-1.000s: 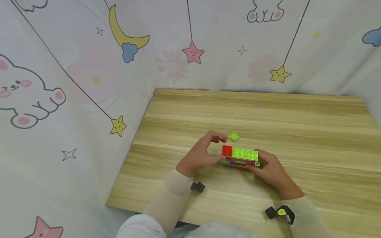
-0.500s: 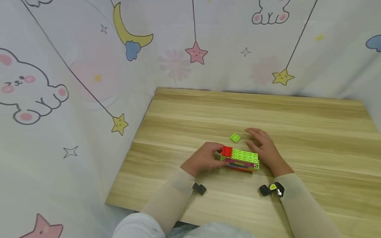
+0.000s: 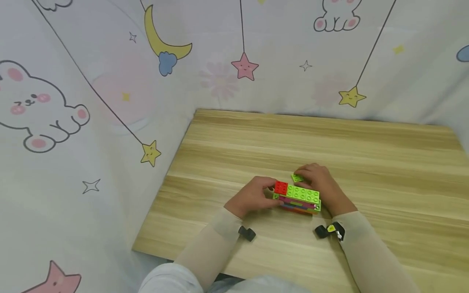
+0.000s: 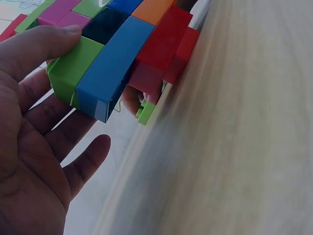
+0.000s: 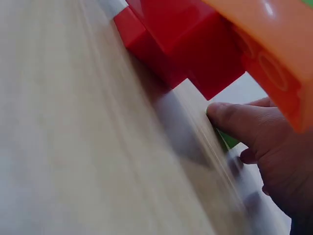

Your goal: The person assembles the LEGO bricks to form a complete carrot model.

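A stacked construction of toy building blocks stands on the table, with a red block and light green blocks on top and mixed colours below. My left hand grips its left end, the thumb on the near face; in the left wrist view that thumb lies along the green and pink blocks. Behind the construction, my right hand pinches a small light green block at the table. In the right wrist view the thumb presses the edge of this green block, partly hidden by the hand.
The wooden table reaches to a patterned cloth at the back and left. Black wrist-camera mounts stick out from both sleeves close over the table.
My right hand has let go of the construction's right end and moved behind it to the small green block. My left hand has closed on the left end.
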`<state>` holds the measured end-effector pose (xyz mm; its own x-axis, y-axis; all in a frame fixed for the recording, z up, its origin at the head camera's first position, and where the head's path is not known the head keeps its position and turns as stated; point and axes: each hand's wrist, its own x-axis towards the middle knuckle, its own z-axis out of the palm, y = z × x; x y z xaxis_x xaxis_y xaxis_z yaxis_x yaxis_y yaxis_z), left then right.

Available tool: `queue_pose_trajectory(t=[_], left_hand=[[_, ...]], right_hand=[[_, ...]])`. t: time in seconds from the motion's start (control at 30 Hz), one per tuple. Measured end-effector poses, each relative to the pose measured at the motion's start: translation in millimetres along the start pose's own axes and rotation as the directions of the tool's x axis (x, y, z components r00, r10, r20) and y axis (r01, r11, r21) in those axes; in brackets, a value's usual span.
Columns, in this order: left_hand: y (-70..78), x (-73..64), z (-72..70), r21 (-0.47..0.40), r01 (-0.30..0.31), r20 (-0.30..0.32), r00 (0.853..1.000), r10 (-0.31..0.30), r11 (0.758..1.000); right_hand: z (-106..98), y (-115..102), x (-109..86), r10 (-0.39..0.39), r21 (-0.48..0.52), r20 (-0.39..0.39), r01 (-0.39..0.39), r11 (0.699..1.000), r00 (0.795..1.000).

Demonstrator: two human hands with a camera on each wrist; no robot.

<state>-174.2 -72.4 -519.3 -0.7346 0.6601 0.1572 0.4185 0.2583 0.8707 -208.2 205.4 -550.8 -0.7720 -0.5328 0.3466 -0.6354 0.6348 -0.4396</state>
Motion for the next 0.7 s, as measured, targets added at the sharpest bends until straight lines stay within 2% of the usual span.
queue_pose_trajectory(t=[0.1,0.17,0.27,0.33,0.4,0.47,0.53,0.63,0.7], left_hand=[[-0.4,0.2,-0.6,0.005,-0.01,-0.006,1.0,0.01,1.0],[-0.7,0.3,-0.6,0.0,-0.016,-0.008,1.0,0.016,1.0],[-2.0,0.0,0.1,-0.009,-0.017,-0.008,1.0,0.017,1.0],[-3.0,-0.2,0.4,-0.016,-0.014,-0.006,1.0,0.014,1.0],[-3.7,-0.2,0.6,-0.011,-0.013,-0.006,1.0,0.013,1.0],[-4.2,0.2,0.8,-0.001,-0.013,-0.007,1.0,0.013,1.0],[-4.2,0.6,0.8,0.017,-0.015,-0.007,1.0,0.015,1.0],[-4.0,1.0,0.8,0.042,-0.017,-0.009,1.0,0.017,0.999],[-3.8,1.1,0.9,0.055,-0.018,-0.009,1.0,0.019,0.998]], right_hand=[[-5,-4,-9.2,0.08,0.057,-0.017,-0.079,0.995,0.997],[-13,-10,-18.8,0.165,0.1,-0.058,-0.159,0.982,0.985],[-31,-22,-34.4,0.27,0.222,-0.183,-0.228,0.948,0.945],[-44,-35,-42.7,0.285,0.334,-0.285,-0.184,0.924,0.915],[-55,-47,-49.6,0.24,0.418,-0.365,-0.071,0.905,0.899],[-61,-57,-55.1,0.159,0.435,-0.399,0.034,0.9,0.903],[-63,-64,-59.3,0.068,0.411,-0.399,0.111,0.905,0.914],[-63,-71,-62.8,-0.018,0.343,-0.375,0.157,0.926,0.927],[-64,-74,-63.1,-0.037,0.313,-0.372,0.163,0.936,0.927]])
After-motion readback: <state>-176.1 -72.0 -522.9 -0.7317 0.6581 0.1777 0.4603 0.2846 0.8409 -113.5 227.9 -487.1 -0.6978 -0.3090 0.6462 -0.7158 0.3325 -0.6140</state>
